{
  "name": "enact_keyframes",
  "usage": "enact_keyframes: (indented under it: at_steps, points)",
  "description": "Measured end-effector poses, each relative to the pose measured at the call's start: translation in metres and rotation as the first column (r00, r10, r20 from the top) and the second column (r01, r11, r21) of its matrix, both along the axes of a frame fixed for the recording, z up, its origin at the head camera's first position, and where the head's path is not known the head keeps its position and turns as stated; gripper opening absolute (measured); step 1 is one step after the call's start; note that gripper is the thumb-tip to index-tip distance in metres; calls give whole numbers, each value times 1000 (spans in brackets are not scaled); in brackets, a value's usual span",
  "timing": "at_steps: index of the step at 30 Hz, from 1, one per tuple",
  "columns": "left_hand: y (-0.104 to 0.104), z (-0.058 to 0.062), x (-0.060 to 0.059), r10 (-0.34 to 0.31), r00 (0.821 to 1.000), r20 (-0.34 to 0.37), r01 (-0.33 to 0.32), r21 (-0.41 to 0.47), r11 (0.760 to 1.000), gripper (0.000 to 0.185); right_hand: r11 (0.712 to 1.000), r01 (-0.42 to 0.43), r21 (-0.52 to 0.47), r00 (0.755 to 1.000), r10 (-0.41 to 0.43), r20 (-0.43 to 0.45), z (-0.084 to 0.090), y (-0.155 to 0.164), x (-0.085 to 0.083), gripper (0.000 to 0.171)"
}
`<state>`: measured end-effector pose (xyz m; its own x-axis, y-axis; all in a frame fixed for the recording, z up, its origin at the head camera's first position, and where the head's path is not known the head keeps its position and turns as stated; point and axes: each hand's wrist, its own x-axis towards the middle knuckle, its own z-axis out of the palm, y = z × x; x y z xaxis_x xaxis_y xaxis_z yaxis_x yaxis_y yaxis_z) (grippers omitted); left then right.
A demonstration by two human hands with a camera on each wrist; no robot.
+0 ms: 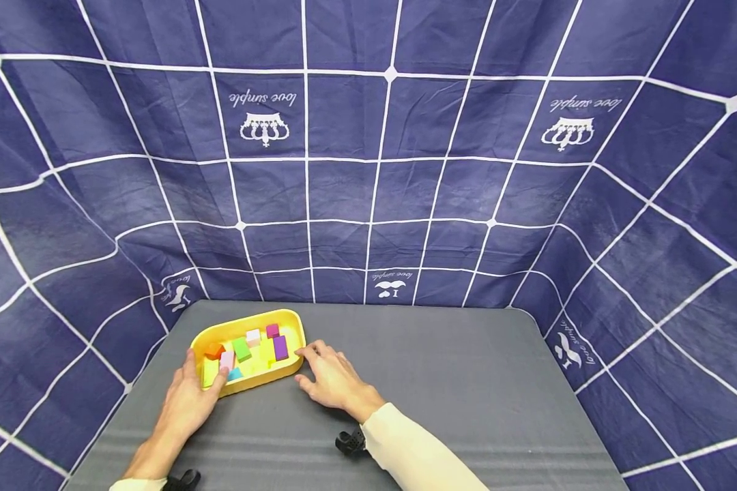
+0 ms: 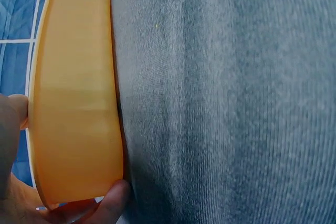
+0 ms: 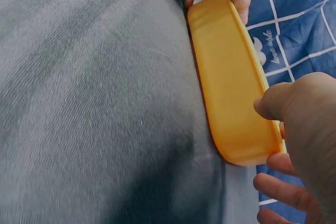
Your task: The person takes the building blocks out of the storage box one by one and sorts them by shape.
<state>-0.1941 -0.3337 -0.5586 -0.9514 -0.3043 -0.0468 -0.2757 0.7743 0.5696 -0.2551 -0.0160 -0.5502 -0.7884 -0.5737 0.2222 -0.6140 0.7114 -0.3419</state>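
A yellow tray [image 1: 261,380] sits on the table toward the left in the head view, holding several small blocks. Among them are a green block [image 1: 241,349], a purple block [image 1: 280,348], an orange block [image 1: 214,350] and a blue block [image 1: 235,374]. My left hand [image 1: 190,395] grips the tray's left end, thumb at the rim and fingers round the outside. At the opposite end, my right hand [image 1: 331,375] touches the rim with a fingertip, its fingers loosely spread. Only the tray's outer wall [image 2: 76,93] shows in the wrist views; the blocks are hidden there.
Grey cloth covers the table [image 1: 454,389], stretching away to the right of the tray. A blue curtain [image 1: 344,191] with white grid lines hangs behind the table and along both sides. Black wrist bands [image 1: 351,442] sit by the cream sleeves.
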Motion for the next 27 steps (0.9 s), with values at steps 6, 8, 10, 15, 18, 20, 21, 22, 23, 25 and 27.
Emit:
enact_keyframes:
  at_steps: [6, 8, 10, 15, 18, 20, 21, 22, 23, 25, 27]
  points:
    - [11, 0, -3, -42, 999, 7, 42, -15, 999, 111, 1000, -3, 13, 998, 4, -67, -2, 16, -2, 38]
    - [14, 0, -3, -57, 998, 8, 57, -18, 998, 111, 1000, -3, 18, 996, 5, -86, -2, 21, -2, 35]
    - [17, 1, -4, -70, 998, 8, 70, -20, 997, 112, 1000, -6, 18, 995, 7, -102, -3, 25, -2, 32]
    - [24, 2, -4, -103, 995, 5, 103, -22, 994, 111, 999, -19, 30, 987, 24, -156, -2, 38, -2, 26]
    - [29, 4, -3, -128, 992, 14, 129, -26, 991, 112, 999, -23, 49, 983, 31, -181, 1, 46, -1, 23]
    - [33, 5, -3, -144, 989, 22, 145, -27, 989, 112, 998, -24, 60, 982, 35, -184, 3, 52, 0, 21]
    - [36, 6, -3, -151, 988, 22, 151, -31, 988, 113, 998, -25, 65, 982, 36, -186, 4, 54, 1, 20]
    - [38, 6, -3, -156, 987, 24, 157, -33, 987, 113, 997, -25, 70, 982, 37, -187, 5, 56, 1, 20]
    - [41, 6, -3, -163, 986, 19, 164, -36, 986, 114, 997, -25, 71, 981, 38, -188, 6, 59, 2, 19]
    - [46, 6, -3, -177, 984, 4, 177, -41, 983, 113, 997, -23, 76, 981, 37, -191, 7, 64, 3, 18]
    - [51, 5, -3, -193, 981, -23, 191, -51, 980, 112, 997, -22, 78, 979, 37, -200, 7, 69, 4, 17]
